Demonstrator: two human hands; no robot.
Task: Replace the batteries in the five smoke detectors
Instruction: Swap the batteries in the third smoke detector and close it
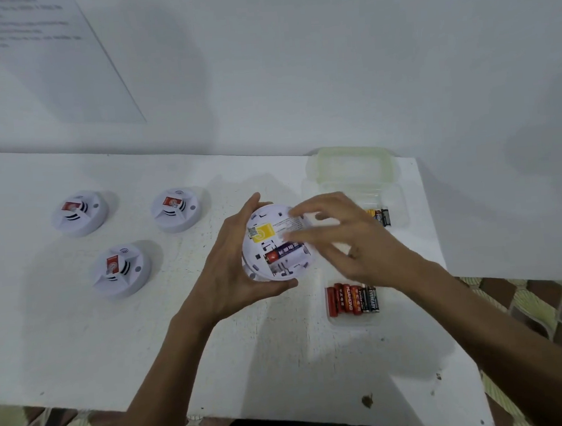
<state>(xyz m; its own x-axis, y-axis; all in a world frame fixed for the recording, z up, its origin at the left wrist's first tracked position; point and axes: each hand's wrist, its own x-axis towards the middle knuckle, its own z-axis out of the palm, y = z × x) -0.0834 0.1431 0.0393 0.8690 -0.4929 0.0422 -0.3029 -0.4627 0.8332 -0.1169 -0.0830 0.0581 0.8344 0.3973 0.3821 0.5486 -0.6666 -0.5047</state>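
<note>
Your left hand (233, 269) has its grip curled round the smoke detector (267, 220), held back-up above the tabletop (182, 336), with a battery (284, 253) seated inside. Your right hand (351, 241) hovers over it, blurred, its fingers seemingly loose and empty.

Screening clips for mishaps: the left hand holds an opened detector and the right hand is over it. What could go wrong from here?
1. The smoke detector sits in the left hand alone; a push from the right hand could knock it loose.
2. Two battery groups lie nearby, the near row and the far batteries; old and new could get mixed.
3. The fitted battery may sit backwards; polarity marks are unreadable.
</note>
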